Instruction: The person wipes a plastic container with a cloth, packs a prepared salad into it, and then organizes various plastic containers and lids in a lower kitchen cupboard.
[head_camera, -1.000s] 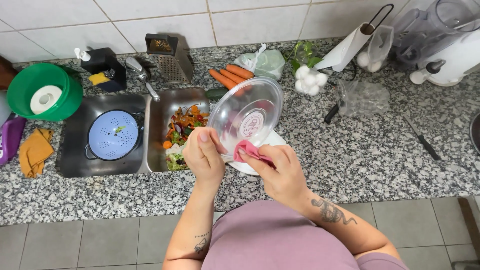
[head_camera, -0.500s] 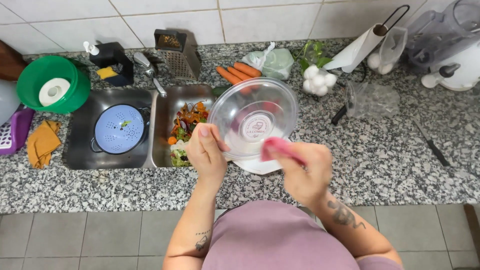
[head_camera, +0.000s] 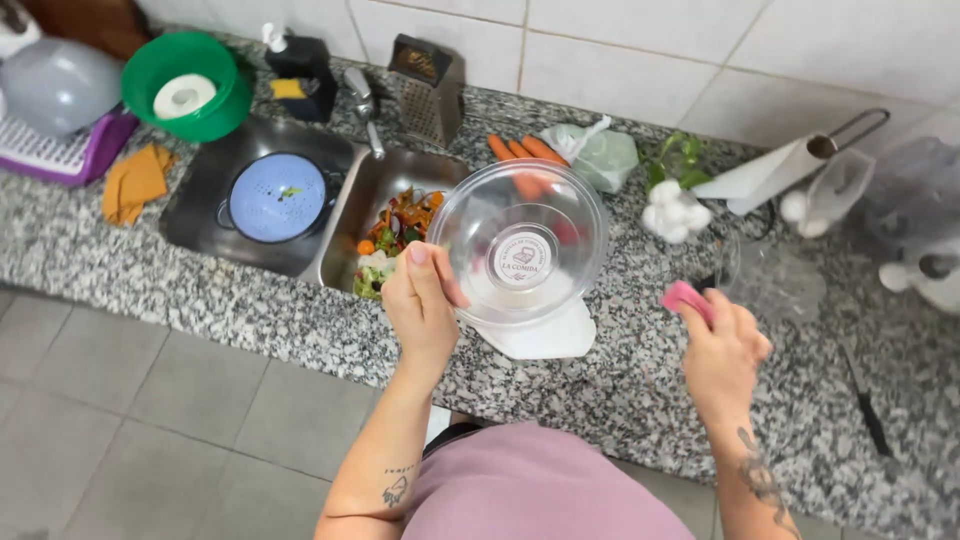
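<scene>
I see my left hand gripping the clear glass bowl by its near-left rim, bowl tipped, its base facing up at me, held over the white board on the desk. My right hand is closed around a pink sponge, off to the bowl's right, apart from it. Left hand is the nearer one; sink with scraps lies far-left.

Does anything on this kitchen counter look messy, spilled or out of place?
Yes: the right sink basin is littered with vegetable scraps, loose instead of in a bin. The clear bowl in the left hand looks intact, and nothing else seems spilled.
</scene>
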